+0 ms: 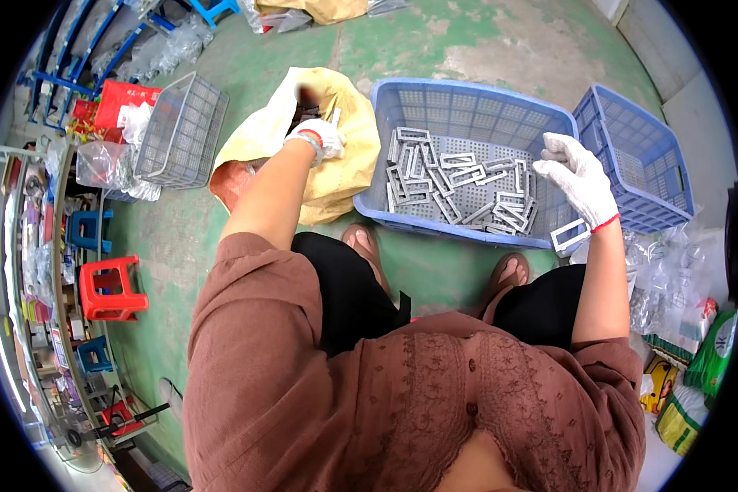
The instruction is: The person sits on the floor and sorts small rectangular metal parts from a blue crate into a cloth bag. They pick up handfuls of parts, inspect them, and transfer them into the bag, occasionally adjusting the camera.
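Note:
My left hand (326, 139), in a white knitted glove with a red cuff, is at the mouth of a yellow woven sack (346, 176). Its fingers look curled, and a pale narrow piece (336, 116) shows at their tips; I cannot make out what it is. Dark pieces (305, 115) lie inside the sack. My right hand (578, 174), gloved the same way, hangs over the right side of a blue plastic crate (467, 92), thumb and fingers apart and nothing in them. Several grey rectangular metal frames (466, 174) lie jumbled on the crate's bottom.
One rectangular frame (570, 235) is by the crate's near right corner. A second blue crate (631, 156) stands to the right, with clear plastic bags (664, 271) nearer. On the left are a grey crate (184, 131), a red stool (113, 289) and loaded shelves (37, 246).

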Available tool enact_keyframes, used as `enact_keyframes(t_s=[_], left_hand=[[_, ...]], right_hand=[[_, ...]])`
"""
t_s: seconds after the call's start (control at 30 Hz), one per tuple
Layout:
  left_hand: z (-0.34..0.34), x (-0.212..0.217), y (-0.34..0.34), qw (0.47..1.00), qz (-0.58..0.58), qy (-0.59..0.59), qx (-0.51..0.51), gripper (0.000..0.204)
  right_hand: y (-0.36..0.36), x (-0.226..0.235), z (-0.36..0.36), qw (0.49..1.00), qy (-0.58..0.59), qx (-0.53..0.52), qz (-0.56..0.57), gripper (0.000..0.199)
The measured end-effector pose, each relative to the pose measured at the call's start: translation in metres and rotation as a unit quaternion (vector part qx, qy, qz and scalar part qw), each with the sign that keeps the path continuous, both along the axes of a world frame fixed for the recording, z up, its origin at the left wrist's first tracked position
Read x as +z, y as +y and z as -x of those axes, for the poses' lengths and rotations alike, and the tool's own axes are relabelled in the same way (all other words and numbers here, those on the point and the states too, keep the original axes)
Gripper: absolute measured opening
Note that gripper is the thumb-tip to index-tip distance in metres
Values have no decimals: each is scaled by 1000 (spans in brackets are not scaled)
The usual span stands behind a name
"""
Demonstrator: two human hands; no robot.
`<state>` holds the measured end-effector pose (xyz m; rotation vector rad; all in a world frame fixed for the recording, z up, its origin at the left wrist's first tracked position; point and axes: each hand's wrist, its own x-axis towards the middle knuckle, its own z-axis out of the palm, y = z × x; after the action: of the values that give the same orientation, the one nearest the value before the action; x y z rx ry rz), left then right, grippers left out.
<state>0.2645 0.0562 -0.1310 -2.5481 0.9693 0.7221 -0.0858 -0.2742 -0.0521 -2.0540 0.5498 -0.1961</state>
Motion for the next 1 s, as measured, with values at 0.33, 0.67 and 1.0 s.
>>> enact_keyframes(t_s=[0.33, 0.67, 1.0], left_hand=[[4, 25, 19, 964, 124, -99, 212, 84], [3, 11, 7, 979, 80, -73, 173, 58], [-29, 43, 28, 965, 99, -138, 200, 43]], right_hand=[[-6, -5, -7, 1000, -7, 8, 7, 54], [-8, -12, -10, 1000, 11, 9, 15, 54], [-6, -11, -16, 999, 17, 17, 30, 55]])
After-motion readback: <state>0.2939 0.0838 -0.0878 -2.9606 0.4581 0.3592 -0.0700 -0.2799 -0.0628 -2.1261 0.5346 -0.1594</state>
